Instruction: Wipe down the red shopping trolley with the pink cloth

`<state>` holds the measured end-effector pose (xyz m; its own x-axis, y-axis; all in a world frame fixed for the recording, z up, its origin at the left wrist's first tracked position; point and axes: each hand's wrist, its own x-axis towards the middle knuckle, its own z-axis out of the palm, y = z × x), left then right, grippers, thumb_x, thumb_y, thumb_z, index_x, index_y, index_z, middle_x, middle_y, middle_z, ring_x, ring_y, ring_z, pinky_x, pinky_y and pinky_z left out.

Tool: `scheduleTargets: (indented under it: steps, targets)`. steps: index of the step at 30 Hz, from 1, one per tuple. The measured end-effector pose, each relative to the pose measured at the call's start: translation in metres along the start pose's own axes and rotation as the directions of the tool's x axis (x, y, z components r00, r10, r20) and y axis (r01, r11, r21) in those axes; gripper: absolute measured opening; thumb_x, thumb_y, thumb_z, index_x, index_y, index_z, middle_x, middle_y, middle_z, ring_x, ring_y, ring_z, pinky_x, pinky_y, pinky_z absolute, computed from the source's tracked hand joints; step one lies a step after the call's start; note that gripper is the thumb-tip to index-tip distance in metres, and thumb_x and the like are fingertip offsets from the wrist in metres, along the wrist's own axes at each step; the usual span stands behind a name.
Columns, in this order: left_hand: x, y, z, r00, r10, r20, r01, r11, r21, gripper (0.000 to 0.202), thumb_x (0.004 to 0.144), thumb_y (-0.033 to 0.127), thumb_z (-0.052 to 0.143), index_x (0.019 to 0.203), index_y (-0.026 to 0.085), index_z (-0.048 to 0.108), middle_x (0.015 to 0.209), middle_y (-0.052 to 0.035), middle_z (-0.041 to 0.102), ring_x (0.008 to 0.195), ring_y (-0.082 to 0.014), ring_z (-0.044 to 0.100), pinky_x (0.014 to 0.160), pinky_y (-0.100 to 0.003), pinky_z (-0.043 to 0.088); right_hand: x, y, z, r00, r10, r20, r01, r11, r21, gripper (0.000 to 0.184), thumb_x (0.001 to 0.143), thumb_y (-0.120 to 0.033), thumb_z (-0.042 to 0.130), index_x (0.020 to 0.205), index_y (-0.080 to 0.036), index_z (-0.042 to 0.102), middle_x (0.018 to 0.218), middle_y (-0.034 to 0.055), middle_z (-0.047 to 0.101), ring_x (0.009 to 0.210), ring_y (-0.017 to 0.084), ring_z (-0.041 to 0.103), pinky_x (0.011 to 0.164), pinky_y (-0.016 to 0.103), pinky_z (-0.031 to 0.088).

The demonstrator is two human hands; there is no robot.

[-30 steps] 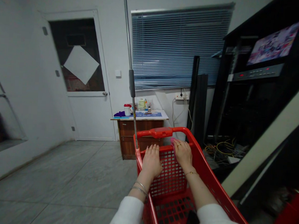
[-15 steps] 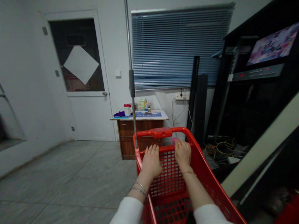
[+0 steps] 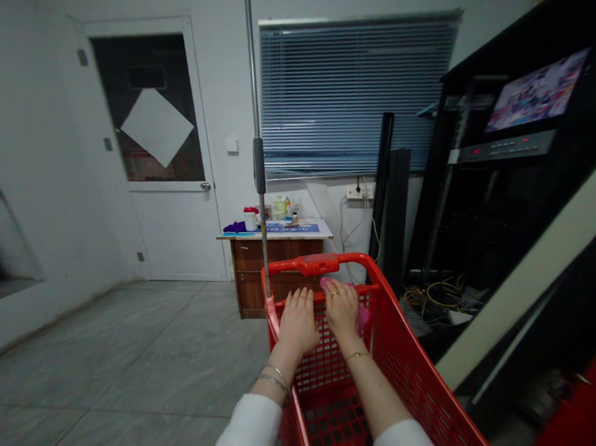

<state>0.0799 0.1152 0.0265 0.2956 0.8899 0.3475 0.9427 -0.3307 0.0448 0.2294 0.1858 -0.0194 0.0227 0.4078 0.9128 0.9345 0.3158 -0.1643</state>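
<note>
A red plastic rolling shopping basket [image 3: 411, 352] with slotted walls stands before me, its handle [image 3: 317, 264] at the far end. My left hand [image 3: 299, 323] lies over the top edge of the basket's far wall, near the left corner, fingers stretched out and together. Beside it, my right hand [image 3: 342, 312] is closed on a pink cloth [image 3: 364, 319] and presses it along that same top edge. Part of the cloth hangs below the hand, inside the basket; the rest is hidden under the fingers. A grey metal pole [image 3: 259, 164] rises by the handle's left end.
Behind the basket stands a brown wooden cabinet [image 3: 250, 274] with a white jar [image 3: 251, 219], a purple cloth [image 3: 234, 227] and packets on top. A white door [image 3: 177, 237] is at the left. To the right are a black rack [image 3: 422, 223], loose cables [image 3: 444, 294] and a leaning pale board [image 3: 535, 269].
My right hand has slid left along the edge, closer to my left hand, and more of the pink cloth shows. My left hand has stayed on the same spot of the basket.
</note>
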Motion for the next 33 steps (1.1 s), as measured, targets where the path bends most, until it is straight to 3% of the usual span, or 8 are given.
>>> scheduleTargets:
  steps: [3,9,15,21,24,27,30,33]
  targets:
    - [0.000,0.000,0.000,1.000,-0.001,0.008,0.001,1.000,0.000,0.074,0.079,0.026,0.048,0.148,0.004,0.032,0.158,-0.0165,0.032,0.147,-0.0286,0.025,0.123,-0.047,0.015,-0.001,0.003,0.000,0.994,-0.097,0.053,0.093,0.993,0.074,0.036,0.101,-0.030,0.037,0.119,-0.020,0.067,0.117,0.0092,0.069,0.107,0.021,0.057,0.100,0.036,0.035]
    - [-0.001,0.001,-0.001,1.000,0.000,-0.006,0.000,1.000,-0.011,0.074,0.079,0.026,0.048,0.148,0.005,0.032,0.158,-0.0159,0.033,0.147,-0.0289,0.026,0.122,-0.048,0.016,0.004,0.019,0.003,0.994,0.112,0.003,-0.112,0.994,-0.004,0.040,0.101,-0.030,0.035,0.107,-0.016,0.072,0.106,0.0126,0.072,0.099,0.023,0.059,0.095,0.039,0.037]
    - [0.000,0.000,0.001,1.000,-0.003,-0.017,0.002,1.000,-0.007,0.073,0.079,0.026,0.047,0.148,0.005,0.033,0.157,-0.0162,0.034,0.147,-0.0288,0.026,0.122,-0.049,0.016,0.003,0.008,0.001,0.994,-0.082,0.079,0.074,0.993,0.094,0.036,0.101,-0.033,0.038,0.119,-0.021,0.067,0.115,0.0086,0.070,0.105,0.020,0.058,0.098,0.035,0.036]
    - [0.001,0.000,0.003,1.000,0.004,-0.027,-0.004,1.000,-0.011,0.074,0.078,0.026,0.048,0.147,0.003,0.033,0.157,-0.0169,0.034,0.146,-0.0295,0.027,0.123,-0.047,0.014,0.004,0.019,0.003,0.996,0.087,0.003,-0.087,0.996,0.000,0.039,0.101,-0.032,0.036,0.107,-0.016,0.072,0.108,0.0116,0.072,0.099,0.022,0.059,0.095,0.037,0.037]
    - [0.000,0.000,0.002,1.000,0.000,-0.028,0.000,1.000,-0.005,0.074,0.078,0.025,0.047,0.147,0.002,0.033,0.157,-0.0170,0.034,0.146,-0.0295,0.027,0.123,-0.047,0.014,0.000,0.009,0.003,0.999,-0.023,0.039,0.021,0.999,0.046,0.036,0.101,-0.032,0.038,0.115,-0.018,0.069,0.115,0.0100,0.070,0.106,0.021,0.058,0.099,0.036,0.036]
    - [-0.001,0.000,0.000,1.000,0.000,-0.014,-0.001,1.000,-0.014,0.073,0.080,0.027,0.047,0.148,0.003,0.032,0.157,-0.0165,0.034,0.146,-0.0287,0.027,0.123,-0.046,0.015,0.001,0.024,-0.003,0.991,-0.091,0.101,0.083,0.993,0.084,0.036,0.101,-0.033,0.039,0.120,-0.021,0.067,0.116,0.0085,0.070,0.107,0.019,0.058,0.098,0.034,0.038]
    - [-0.001,0.001,-0.001,1.000,0.000,0.001,0.000,1.000,-0.022,0.074,0.080,0.028,0.047,0.148,0.004,0.033,0.157,-0.0167,0.033,0.146,-0.0287,0.027,0.123,-0.047,0.016,0.004,0.041,-0.006,0.997,0.017,0.071,-0.020,0.999,0.042,0.040,0.102,-0.034,0.036,0.116,-0.018,0.070,0.113,0.0104,0.071,0.104,0.021,0.060,0.096,0.035,0.040]
    - [0.000,0.002,-0.001,1.000,0.002,-0.012,-0.002,1.000,-0.013,0.074,0.078,0.027,0.048,0.148,0.004,0.033,0.157,-0.0170,0.033,0.146,-0.0290,0.027,0.123,-0.048,0.016,0.003,0.027,-0.003,0.994,0.113,-0.003,-0.113,0.994,0.001,0.042,0.102,-0.033,0.035,0.108,-0.015,0.072,0.110,0.0128,0.071,0.104,0.023,0.060,0.098,0.039,0.039]
